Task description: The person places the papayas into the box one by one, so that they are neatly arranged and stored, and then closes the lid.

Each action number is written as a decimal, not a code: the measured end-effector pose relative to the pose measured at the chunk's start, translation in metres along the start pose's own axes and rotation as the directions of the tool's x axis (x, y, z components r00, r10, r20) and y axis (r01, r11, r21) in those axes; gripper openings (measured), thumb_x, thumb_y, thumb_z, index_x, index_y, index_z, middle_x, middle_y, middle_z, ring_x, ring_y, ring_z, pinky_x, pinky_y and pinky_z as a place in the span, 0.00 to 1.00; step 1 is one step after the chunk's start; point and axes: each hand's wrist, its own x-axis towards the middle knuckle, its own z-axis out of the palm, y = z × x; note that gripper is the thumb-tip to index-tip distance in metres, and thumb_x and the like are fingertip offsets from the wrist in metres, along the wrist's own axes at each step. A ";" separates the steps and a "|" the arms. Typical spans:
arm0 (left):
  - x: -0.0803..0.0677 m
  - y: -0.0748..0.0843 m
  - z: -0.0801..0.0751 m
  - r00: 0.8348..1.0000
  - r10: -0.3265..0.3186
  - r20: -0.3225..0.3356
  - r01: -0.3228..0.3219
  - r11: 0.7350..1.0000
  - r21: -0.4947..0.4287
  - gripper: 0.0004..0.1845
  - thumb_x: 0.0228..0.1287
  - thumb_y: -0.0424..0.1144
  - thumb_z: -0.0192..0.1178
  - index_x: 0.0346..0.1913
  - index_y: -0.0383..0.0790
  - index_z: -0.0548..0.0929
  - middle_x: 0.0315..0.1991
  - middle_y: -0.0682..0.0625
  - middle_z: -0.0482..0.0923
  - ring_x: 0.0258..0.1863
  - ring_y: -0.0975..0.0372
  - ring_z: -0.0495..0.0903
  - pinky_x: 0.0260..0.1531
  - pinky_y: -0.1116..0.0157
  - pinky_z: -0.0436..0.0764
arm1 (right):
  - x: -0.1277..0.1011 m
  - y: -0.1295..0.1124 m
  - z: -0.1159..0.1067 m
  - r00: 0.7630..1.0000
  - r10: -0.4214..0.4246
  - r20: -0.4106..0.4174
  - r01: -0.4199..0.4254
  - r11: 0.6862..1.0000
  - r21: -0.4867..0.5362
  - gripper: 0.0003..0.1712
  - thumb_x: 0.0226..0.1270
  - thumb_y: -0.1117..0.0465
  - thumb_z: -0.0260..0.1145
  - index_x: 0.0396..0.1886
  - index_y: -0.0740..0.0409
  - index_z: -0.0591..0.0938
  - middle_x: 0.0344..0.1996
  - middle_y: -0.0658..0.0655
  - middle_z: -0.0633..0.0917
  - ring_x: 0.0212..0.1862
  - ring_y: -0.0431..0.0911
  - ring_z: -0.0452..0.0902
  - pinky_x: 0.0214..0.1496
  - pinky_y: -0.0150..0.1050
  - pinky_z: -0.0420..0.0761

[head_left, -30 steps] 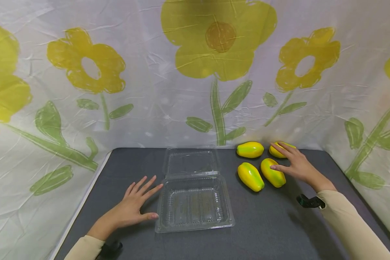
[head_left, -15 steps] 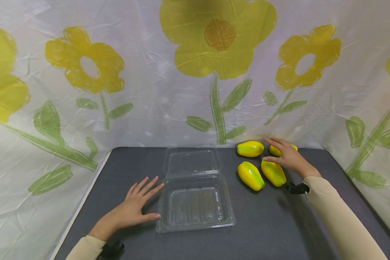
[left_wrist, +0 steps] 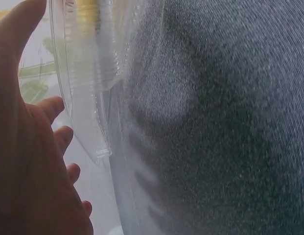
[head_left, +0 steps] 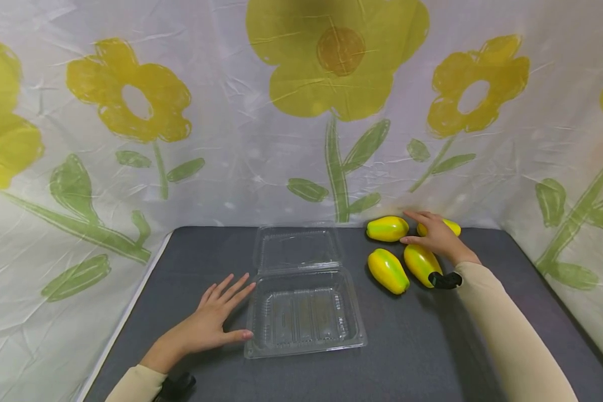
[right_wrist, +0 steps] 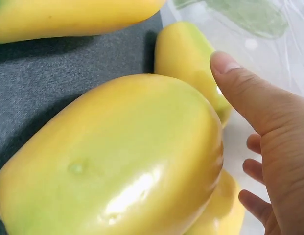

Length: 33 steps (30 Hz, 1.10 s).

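Several yellow-green papayas lie at the back right of the table. My right hand (head_left: 437,235) hovers over the back-right papaya (head_left: 452,226), fingers reaching left toward the back-left papaya (head_left: 386,229). In the right wrist view, a large papaya (right_wrist: 112,156) fills the middle, and the thumb and fingers are extended above the fruit behind it. A further papaya (head_left: 387,272) lies nearer the front. My left hand (head_left: 206,324) is spread beside a clear plastic clamshell box (head_left: 306,353), thumb and fingertips right at its left rim. Its lid (head_left: 297,248) is folded back.
The dark grey table (head_left: 392,363) meets a white flower-printed curtain (head_left: 241,156) at the back. Curtain also hangs along both sides. A black wrist strap (head_left: 444,280) on the right arm overlaps the front-right papaya (head_left: 418,262) in the head view.
My right hand has moved left and slightly back over the papayas, toward the back-left one. The left hand has stayed nearly still beside the box.
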 end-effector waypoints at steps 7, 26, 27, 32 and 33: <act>0.000 0.003 0.000 1.000 -0.006 0.006 0.006 1.000 0.002 0.55 0.54 0.71 0.62 0.79 0.49 0.54 0.81 0.46 0.49 0.77 0.37 0.48 0.65 0.27 0.50 | 0.011 -0.002 0.004 1.000 0.014 0.022 -0.015 1.000 0.024 0.48 0.62 0.39 0.69 0.77 0.47 0.62 0.75 0.69 0.61 0.73 0.69 0.56 0.69 0.71 0.61; 0.001 0.012 -0.001 1.000 -0.008 0.015 0.008 1.000 -0.017 0.55 0.55 0.70 0.62 0.79 0.47 0.53 0.81 0.46 0.49 0.77 0.38 0.47 0.65 0.27 0.50 | 0.021 -0.007 0.010 0.998 -0.002 0.059 0.000 0.999 0.036 0.46 0.63 0.46 0.71 0.77 0.50 0.62 0.75 0.68 0.60 0.74 0.68 0.55 0.72 0.68 0.59; 0.001 0.012 -0.001 1.000 -0.008 0.015 0.008 1.000 -0.016 0.55 0.55 0.71 0.62 0.79 0.47 0.53 0.81 0.46 0.49 0.77 0.38 0.48 0.65 0.27 0.51 | 0.021 -0.008 0.010 0.998 -0.002 0.059 0.000 0.999 0.034 0.46 0.63 0.46 0.71 0.77 0.50 0.62 0.75 0.68 0.60 0.74 0.68 0.55 0.72 0.68 0.59; 0.001 0.013 -0.001 1.000 0.002 0.007 -0.002 1.000 -0.013 0.56 0.55 0.71 0.61 0.79 0.46 0.53 0.80 0.46 0.50 0.77 0.38 0.49 0.65 0.28 0.52 | 0.023 -0.010 0.011 0.999 -0.013 0.051 0.012 0.999 0.031 0.45 0.64 0.49 0.71 0.77 0.52 0.63 0.75 0.67 0.61 0.75 0.67 0.55 0.73 0.67 0.58; 0.001 0.014 -0.001 1.000 0.003 0.006 -0.003 1.000 -0.013 0.56 0.55 0.72 0.61 0.79 0.46 0.53 0.80 0.46 0.51 0.77 0.38 0.49 0.65 0.28 0.52 | 0.024 -0.010 0.011 0.999 -0.015 0.050 0.014 0.999 0.033 0.45 0.64 0.50 0.71 0.77 0.53 0.63 0.75 0.67 0.61 0.75 0.67 0.54 0.73 0.67 0.58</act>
